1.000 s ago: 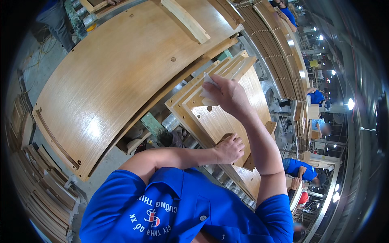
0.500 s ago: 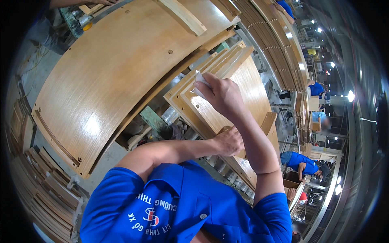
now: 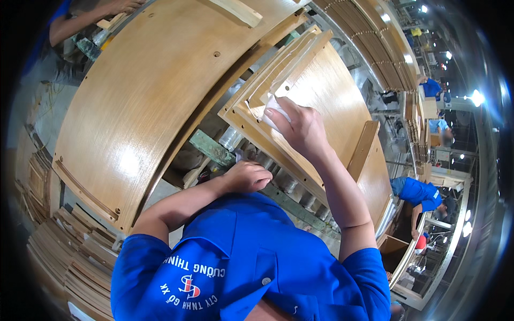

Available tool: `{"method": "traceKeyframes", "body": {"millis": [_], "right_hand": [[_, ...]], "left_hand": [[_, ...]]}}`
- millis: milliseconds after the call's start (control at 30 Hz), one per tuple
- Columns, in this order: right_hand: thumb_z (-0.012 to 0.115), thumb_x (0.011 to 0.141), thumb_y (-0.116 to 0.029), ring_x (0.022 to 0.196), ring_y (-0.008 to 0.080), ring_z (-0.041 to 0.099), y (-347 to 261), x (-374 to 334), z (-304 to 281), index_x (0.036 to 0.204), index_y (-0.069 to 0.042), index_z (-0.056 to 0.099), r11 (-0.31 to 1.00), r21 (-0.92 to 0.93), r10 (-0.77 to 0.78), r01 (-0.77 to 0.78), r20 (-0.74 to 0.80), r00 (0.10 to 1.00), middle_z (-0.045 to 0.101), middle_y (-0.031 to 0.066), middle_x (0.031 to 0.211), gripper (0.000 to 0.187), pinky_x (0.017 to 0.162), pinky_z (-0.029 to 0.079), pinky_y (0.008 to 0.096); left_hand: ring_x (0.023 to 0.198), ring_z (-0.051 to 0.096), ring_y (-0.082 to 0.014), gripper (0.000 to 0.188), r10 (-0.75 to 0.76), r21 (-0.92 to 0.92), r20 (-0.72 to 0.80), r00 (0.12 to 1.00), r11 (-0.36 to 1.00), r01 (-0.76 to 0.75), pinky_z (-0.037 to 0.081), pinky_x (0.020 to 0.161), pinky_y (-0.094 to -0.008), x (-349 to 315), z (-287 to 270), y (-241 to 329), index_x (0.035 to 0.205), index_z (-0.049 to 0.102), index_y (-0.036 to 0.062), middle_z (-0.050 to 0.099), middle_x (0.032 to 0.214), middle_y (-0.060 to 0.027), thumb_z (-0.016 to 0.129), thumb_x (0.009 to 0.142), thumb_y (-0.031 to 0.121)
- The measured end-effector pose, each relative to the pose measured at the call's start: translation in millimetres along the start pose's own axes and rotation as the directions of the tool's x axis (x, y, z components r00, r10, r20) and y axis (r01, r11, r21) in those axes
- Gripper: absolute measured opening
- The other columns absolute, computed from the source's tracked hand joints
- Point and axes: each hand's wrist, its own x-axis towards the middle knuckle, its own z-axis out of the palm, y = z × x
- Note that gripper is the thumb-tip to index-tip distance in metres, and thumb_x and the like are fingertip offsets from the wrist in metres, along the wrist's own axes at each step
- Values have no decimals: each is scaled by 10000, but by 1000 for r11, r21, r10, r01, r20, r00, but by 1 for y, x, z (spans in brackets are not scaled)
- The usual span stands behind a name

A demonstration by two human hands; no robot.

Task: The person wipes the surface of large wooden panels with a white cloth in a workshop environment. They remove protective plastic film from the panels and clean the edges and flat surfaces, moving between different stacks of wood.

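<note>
My right hand [image 3: 304,127] is closed round a folded white sheet [image 3: 274,113], pressed near the corner of the top wooden panel [image 3: 326,85]. This glossy light-brown panel lies on a stack of similar panels, with small drilled holes along the edges. My left hand [image 3: 249,176] hangs off the stack, near my chest, its fingers curled in; what they hold, if anything, is hidden. Between it and the stack lie the rollers [image 3: 286,182] of a conveyor.
A large curved wooden panel [image 3: 144,107] spans the left, a wood strip [image 3: 235,10] on its far end. Another person's arm [image 3: 80,24] reaches in at the upper left. Stacked boards [image 3: 69,257] stand lower left, more panels [image 3: 369,48] far right. A co-worker in blue [image 3: 417,195] bends at the right.
My left hand has come off the panel and moved left toward my body. My right hand, with the white sheet, has slid a little nearer along the panel's edge.
</note>
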Motion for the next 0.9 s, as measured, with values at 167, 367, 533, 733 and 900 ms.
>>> {"method": "traceKeyframes", "body": {"millis": [167,367,533,733,900], "right_hand": [[590,870,-311,607,377,606,2,-5,5,896,-44,604,1000,18,-1,1,-36,999,578,196,605,269,563,480,427],[594,870,-297,592,387,591,15,-26,1,879,-40,600,990,97,103,-99,-39,994,565,208,598,258,551,470,424],[559,882,-360,602,385,584,33,-63,-6,759,-68,547,955,154,262,-254,-36,964,559,178,582,317,555,458,464],[560,886,-341,620,386,568,54,-121,-15,748,-49,538,870,227,455,-438,-28,890,554,194,616,324,559,434,450],[559,889,-335,635,381,575,70,-174,-15,781,-36,551,738,326,642,-591,-71,763,574,193,651,318,570,439,430]], "left_hand": [[677,616,-271,54,-13,-11,30,999,1000,13,505,638,-370,4,1,5,789,631,68,631,729,-85,638,735,69],[694,586,-259,60,12,67,83,996,998,-18,494,640,-368,22,0,5,793,631,76,608,714,-70,645,735,82],[796,589,-231,53,80,169,62,995,982,-90,481,715,-359,38,-1,-1,787,620,95,613,760,-46,637,739,113],[817,598,-226,75,112,230,152,982,962,-145,481,740,-346,56,1,-3,799,640,82,640,820,-53,651,728,104],[821,605,-254,104,118,208,265,957,962,-176,487,728,-366,69,7,-3,818,646,63,645,841,-78,657,728,114]]}}
